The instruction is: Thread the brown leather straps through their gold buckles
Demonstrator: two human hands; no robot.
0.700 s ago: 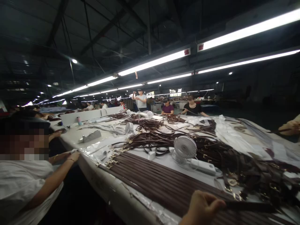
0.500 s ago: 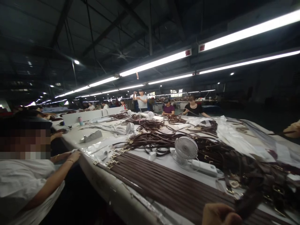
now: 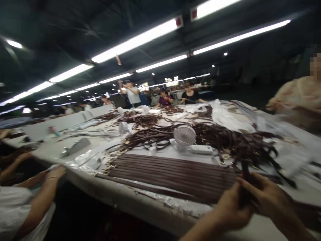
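Observation:
At the lower right, my left hand (image 3: 232,206) and my right hand (image 3: 272,195) come together around a dark brown leather strap (image 3: 246,169). The fingers of both are closed on it, and part of the strap shows above them; motion blurs the detail. Just left of my hands, a row of brown straps (image 3: 170,172) lies side by side along the table's near edge. Gold-coloured buckles (image 3: 111,162) sit at the far left ends of this row. Beyond my hands is a tangled heap of dark straps (image 3: 235,142) with metal fittings.
A small white fan (image 3: 185,135) stands behind the row on the white table (image 3: 87,189). Clear plastic sheeting (image 3: 228,117) lies at the right. A co-worker's arm (image 3: 42,197) rests at the left edge; another person (image 3: 298,100) is at the right. Others work across the table.
The view has turned right and tilted down, so things appear further left and higher. Both my hands now show together on the strap; before, only part of one hand showed at the bottom edge.

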